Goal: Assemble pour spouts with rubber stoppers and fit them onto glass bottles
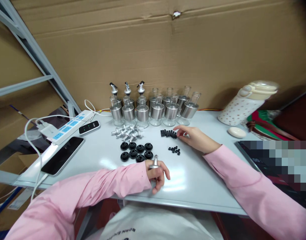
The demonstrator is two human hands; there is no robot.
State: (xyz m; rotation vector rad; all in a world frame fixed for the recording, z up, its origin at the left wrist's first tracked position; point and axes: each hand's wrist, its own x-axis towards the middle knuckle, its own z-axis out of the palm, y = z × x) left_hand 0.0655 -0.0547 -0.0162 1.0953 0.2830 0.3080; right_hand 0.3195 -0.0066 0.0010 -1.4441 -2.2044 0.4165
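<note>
The left hand [157,174] grasps a metal spout [155,162] near the desk's [205,180] near edge, its narrow stem pointing up, probably so that end stays free of the fingers. The right hand [191,136] reaches in from the right edge to the short black tubes [168,133], thumb and forefinger at the end of the row; whether they have closed on one, I cannot tell. The loose silver spouts [128,132], round black stoppers [137,152] and tiny black plugs [174,150] lie grouped by kind, seemingly for easy picking, while the glass bottles [157,110] stand along the far edge, likely to keep the front open. The left wrist is bent with the fingers curled; the right forearm slants inward, palm down.
</note>
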